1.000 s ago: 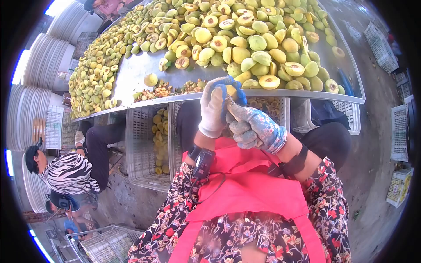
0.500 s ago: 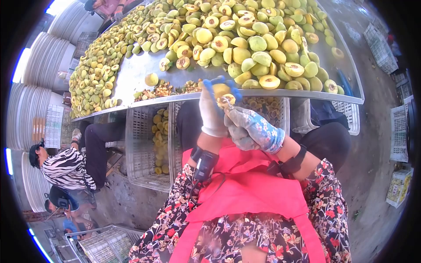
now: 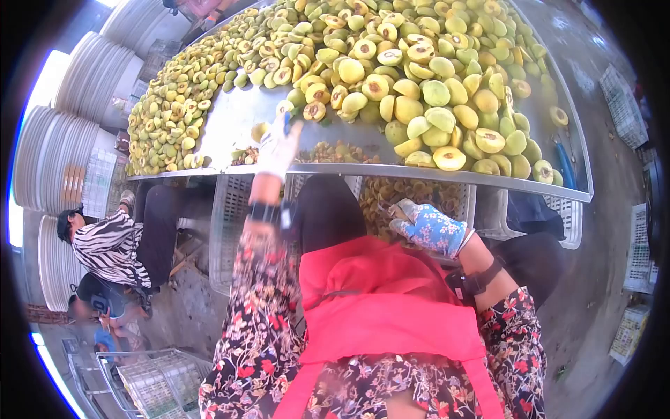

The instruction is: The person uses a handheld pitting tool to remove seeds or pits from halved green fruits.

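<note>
My left hand (image 3: 279, 146), in a white glove with blue fingertips, reaches over the metal table's near edge. Its fingers are stretched out beside a whole-looking yellow fruit (image 3: 260, 131) and below a cut fruit half (image 3: 315, 111); I see nothing held in it. Lower right, my right hand (image 3: 429, 227), in a blue flowered glove over grey fingers, is closed round a small metal pitting tool (image 3: 383, 207). It hovers over a crate of fruit pieces (image 3: 398, 188) below the table edge. A big heap of halved yellow-green stone fruit (image 3: 436, 93) covers much of the table.
Scraps of pit and flesh (image 3: 338, 152) lie along the table's near edge (image 3: 391, 170). A blue-handled tool (image 3: 564, 164) rests at its right corner. Plastic crates (image 3: 229, 230) stand beneath. A person in a striped top (image 3: 108, 241) sits at left, near stacked white tubs (image 3: 63, 160).
My hands have parted. The left has left the fruit half it held and moved up and left over the table; the right has moved right and down with the tool. The view has shifted slightly.
</note>
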Tool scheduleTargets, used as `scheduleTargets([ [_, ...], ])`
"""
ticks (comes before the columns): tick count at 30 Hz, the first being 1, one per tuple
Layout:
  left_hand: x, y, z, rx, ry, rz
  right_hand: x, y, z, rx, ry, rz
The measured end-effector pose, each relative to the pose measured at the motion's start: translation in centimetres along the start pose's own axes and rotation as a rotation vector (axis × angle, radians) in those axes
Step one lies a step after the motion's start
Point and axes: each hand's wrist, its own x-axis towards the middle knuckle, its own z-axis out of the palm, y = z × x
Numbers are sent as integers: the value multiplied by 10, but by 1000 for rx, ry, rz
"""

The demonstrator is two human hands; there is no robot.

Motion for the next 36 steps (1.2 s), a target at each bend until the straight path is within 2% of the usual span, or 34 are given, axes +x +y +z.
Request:
scheduleTargets([
  [3, 55, 15, 36, 109, -4, 17, -1, -16, -11, 227, -19, 207],
  [5, 68, 25, 48, 280, -55, 7, -1, -20, -15, 220, 20, 178],
  [7, 91, -17, 78, 52, -54, 109, 0, -21, -16, 274, 70, 156],
  [9, 86, -23, 80, -268, -194, 121, 3, -22, -16, 392, 137, 142],
  [11, 35, 19, 47, -690, -473, 38, 7, -22, -15, 395, 269, 53],
  [14, -33, 66, 21, -995, -552, -147, 19, -19, -2, 251, 540, -201],
  [15, -58, 86, 21, -1093, -483, -63, 19, -26, -1, 234, 545, -210],
  [17, -80, 89, 32, -1094, -579, 126, 14, -41, -2, 196, 558, -226],
  [18, -87, 89, 40, -1169, -605, 98, 20, -35, 6, 122, 601, -285],
  [20, -97, 87, 57, -1316, -658, 39, 20, -22, 13, 32, 614, -267],
  [22, -111, 93, 64, -1254, -541, 187, 16, -17, 17, -69, 625, -256],
  [24, -111, 94, 69, -1254, -567, 111, 13, -13, 18, -175, 641, -253],
  [27, -115, 99, 69, -1083, -458, 255, 5, -19, 16, -89, 554, -188],
  [30, -116, 100, 71, -1412, -610, -21, 2, -16, 19, -19, 507, -188],
  [33, -114, 102, 71, -1390, -626, -110, -2, -19, 19, 23, 448, -144],
  [36, -111, 109, 63, -1228, -599, -97, 0, -19, 19, 33, 452, -173],
])
